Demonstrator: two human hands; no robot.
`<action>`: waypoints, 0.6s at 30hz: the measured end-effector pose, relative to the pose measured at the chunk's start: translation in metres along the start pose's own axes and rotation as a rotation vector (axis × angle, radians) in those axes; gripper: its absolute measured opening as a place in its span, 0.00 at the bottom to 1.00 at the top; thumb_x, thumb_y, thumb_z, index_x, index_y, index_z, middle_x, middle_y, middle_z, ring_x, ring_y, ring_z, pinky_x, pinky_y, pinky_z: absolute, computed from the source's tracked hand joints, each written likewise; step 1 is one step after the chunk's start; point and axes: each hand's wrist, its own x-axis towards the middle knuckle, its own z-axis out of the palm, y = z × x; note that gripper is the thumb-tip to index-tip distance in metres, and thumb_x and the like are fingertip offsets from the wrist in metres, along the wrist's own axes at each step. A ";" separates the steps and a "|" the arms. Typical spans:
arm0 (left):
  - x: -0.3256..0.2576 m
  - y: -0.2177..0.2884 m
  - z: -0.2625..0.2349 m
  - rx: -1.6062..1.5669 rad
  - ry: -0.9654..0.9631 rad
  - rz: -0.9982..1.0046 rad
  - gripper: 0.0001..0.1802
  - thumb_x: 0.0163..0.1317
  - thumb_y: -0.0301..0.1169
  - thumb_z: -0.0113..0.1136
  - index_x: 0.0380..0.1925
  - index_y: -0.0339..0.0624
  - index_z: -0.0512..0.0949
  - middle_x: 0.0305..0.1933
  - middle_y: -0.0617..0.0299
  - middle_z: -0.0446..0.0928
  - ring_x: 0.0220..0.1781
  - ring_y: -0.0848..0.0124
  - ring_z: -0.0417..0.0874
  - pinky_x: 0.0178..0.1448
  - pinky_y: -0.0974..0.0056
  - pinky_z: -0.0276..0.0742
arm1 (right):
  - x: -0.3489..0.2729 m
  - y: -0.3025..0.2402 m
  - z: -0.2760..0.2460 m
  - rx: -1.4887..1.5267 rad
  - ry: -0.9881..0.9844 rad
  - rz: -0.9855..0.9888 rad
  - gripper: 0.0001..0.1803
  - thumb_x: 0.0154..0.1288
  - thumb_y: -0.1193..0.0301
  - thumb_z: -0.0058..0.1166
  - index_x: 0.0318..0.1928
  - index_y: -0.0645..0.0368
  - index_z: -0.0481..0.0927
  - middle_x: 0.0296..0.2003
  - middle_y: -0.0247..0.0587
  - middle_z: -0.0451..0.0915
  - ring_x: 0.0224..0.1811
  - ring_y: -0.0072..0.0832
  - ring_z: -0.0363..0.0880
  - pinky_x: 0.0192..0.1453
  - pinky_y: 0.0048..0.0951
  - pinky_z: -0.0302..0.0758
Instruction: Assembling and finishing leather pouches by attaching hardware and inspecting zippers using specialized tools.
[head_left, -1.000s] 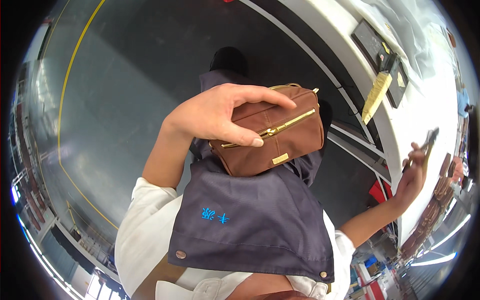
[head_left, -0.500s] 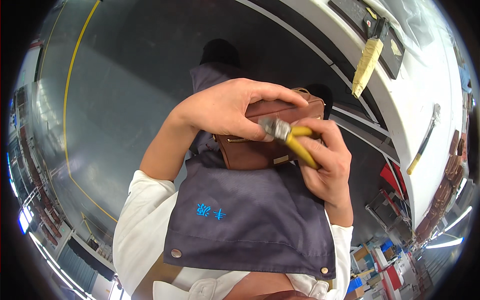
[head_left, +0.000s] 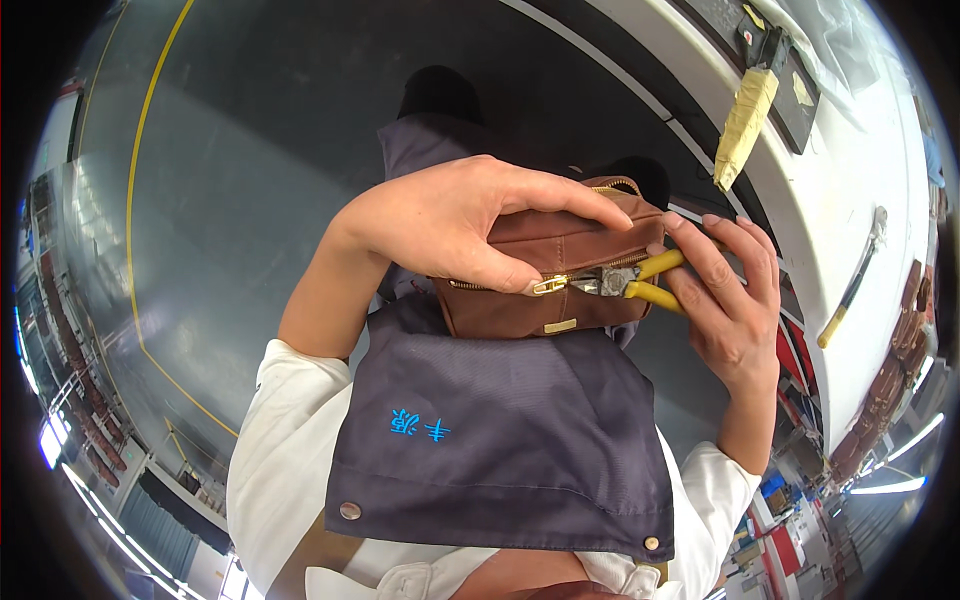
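A small brown zip bag (head_left: 610, 318) rests over my lap, held by my left hand (head_left: 440, 220). The fingers of that hand reach across its top, and the thumb presses by the gold zipper slider (head_left: 550, 285) on the side facing me. My right hand (head_left: 735, 300) grips pliers with yellow handles (head_left: 655, 296); its fingertips are partly spread around them. The metal jaws lie against the zipper line, just right of the slider. Whether they pinch the zipper pull is too small to tell. A gold-coloured plate (head_left: 560, 326) shows low on the bag.
A dark apron (head_left: 500, 430) covers my lap. To the right curves a white table (head_left: 835, 215), bearing a tool with a tape-wrapped handle (head_left: 747, 125) on a dark block and a hammer-like tool (head_left: 855, 280). Brown goods (head_left: 890, 380) hang or lie beyond it.
My right hand has swung outward to the right, and the pliers' jaws now point left along the zipper. The slider has come into view. My left hand has barely shifted.
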 end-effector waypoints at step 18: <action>0.001 0.002 -0.001 0.075 -0.013 0.075 0.35 0.49 0.21 0.65 0.63 0.34 0.77 0.60 0.51 0.82 0.58 0.65 0.85 0.65 0.65 0.77 | 0.004 0.004 -0.002 -0.029 0.032 -0.064 0.11 0.49 0.67 0.63 0.35 0.54 0.84 0.57 0.33 0.82 0.55 0.35 0.78 0.62 0.43 0.77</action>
